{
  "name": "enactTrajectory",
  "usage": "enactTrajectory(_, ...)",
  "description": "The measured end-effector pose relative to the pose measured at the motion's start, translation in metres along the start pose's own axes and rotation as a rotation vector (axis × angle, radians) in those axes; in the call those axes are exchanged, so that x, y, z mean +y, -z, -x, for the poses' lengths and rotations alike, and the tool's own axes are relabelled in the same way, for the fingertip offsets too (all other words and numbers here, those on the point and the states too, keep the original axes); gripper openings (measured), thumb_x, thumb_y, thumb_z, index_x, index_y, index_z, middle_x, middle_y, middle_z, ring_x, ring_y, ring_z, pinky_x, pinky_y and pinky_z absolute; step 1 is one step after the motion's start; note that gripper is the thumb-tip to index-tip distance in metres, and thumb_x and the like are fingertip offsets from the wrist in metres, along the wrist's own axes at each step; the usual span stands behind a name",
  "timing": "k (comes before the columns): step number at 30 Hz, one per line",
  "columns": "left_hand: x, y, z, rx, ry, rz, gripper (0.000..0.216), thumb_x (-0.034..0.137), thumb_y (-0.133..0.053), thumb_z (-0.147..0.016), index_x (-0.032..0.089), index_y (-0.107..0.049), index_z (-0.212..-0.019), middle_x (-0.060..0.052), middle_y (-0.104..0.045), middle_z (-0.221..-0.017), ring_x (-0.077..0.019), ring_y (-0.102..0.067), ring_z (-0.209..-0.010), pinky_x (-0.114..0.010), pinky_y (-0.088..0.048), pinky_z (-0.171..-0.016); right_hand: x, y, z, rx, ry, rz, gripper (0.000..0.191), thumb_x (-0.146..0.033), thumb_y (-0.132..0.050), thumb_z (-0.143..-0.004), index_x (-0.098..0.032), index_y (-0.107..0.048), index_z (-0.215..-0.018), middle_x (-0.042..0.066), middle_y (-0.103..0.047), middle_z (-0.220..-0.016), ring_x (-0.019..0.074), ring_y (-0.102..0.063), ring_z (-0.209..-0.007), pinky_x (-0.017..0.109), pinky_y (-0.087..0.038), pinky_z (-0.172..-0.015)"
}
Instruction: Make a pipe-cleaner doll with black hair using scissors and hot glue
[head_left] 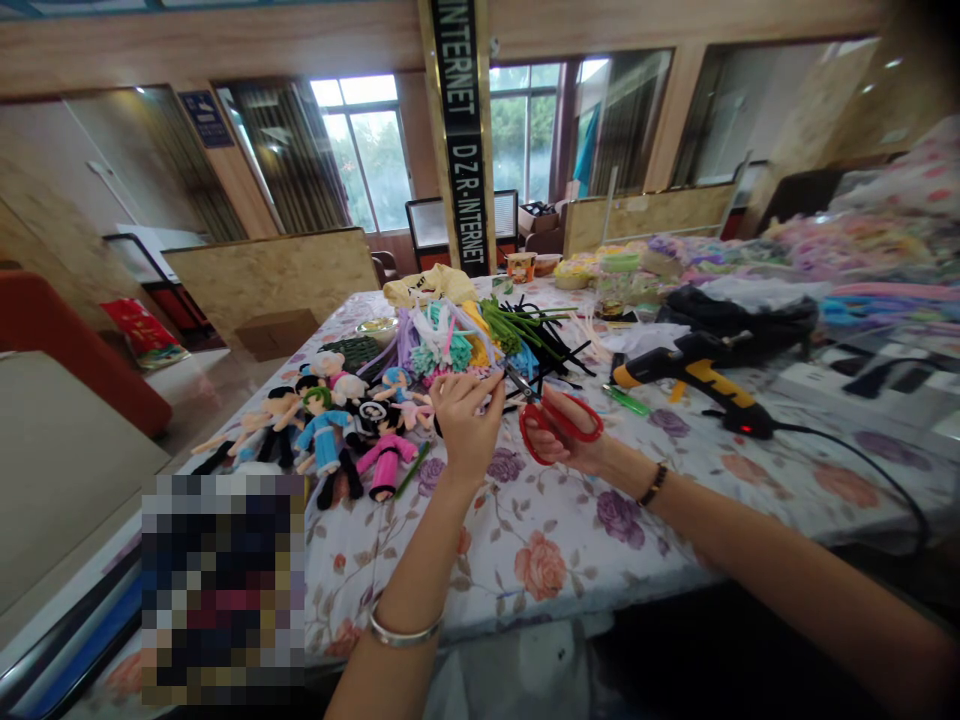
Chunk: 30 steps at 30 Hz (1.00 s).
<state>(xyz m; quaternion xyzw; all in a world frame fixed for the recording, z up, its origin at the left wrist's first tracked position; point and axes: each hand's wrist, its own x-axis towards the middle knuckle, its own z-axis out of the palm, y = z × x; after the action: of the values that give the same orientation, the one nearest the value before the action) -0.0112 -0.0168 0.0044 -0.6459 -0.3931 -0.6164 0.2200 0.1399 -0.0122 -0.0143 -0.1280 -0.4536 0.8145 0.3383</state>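
In the head view, left of the glue gun (718, 386), the right hand (571, 446) grips the red scissors (529, 412), blades beside the gathered fingertips of the left hand (469, 415); whether these pinch anything cannot be told. Fine trimming seems in hand, and another cut calls for fingertips clear of the blades. Beyond the glue gun, leftward, the pillar (459, 130) reads "INTERNET" and "DZR-INTERNET".

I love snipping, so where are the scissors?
In the head view, the red-handled scissors are in the right hand, just right of the picture's middle, with their blades close to the left hand.
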Motion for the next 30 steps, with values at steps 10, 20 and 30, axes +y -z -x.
enactTrajectory(10, -0.0016, 0.006, 0.0015, 0.052, -0.259, -0.258, 0.01, 0.018, -0.06, -0.079, 0.022, -0.068, -0.084, 0.003, -0.058, -0.059, -0.0121, -0.053, -0.068, -0.039, -0.034, -0.091, 0.002, -0.0027, 0.0018, -0.005, 0.016, 0.004, 0.046, -0.057, -0.05, -0.081, -0.014, -0.049, -0.064, -0.005, -0.039, -0.049, 0.0032, -0.03, -0.038, 0.012, -0.024, -0.032)
enactTrajectory(20, -0.0008, 0.0094, 0.0009, 0.052, -0.32, -0.297, 0.013, 0.017, -0.061, -0.079, 0.022, -0.066, -0.089, 0.003, -0.059, -0.058, -0.0127, -0.054, -0.07, -0.041, -0.032, -0.093, 0.0006, -0.002, 0.0031, 0.005, 0.016, 0.02, 0.047, -0.057, -0.058, -0.075, -0.013, -0.05, -0.061, -0.007, -0.037, -0.043, 0.0008, -0.021, -0.032, 0.011, -0.016, -0.027)
enactTrajectory(30, -0.0004, 0.0093, 0.0, 0.036, -0.329, -0.314, 0.01, 0.018, -0.061, -0.079, 0.022, -0.066, -0.087, 0.003, -0.059, -0.058, -0.0126, -0.054, -0.069, -0.041, -0.032, -0.093, 0.0003, -0.0018, 0.0026, 0.03, -0.004, 0.008, 0.048, -0.059, -0.058, -0.074, -0.014, -0.049, -0.062, -0.007, -0.037, -0.043, 0.001, -0.022, -0.032, 0.011, -0.016, -0.027)
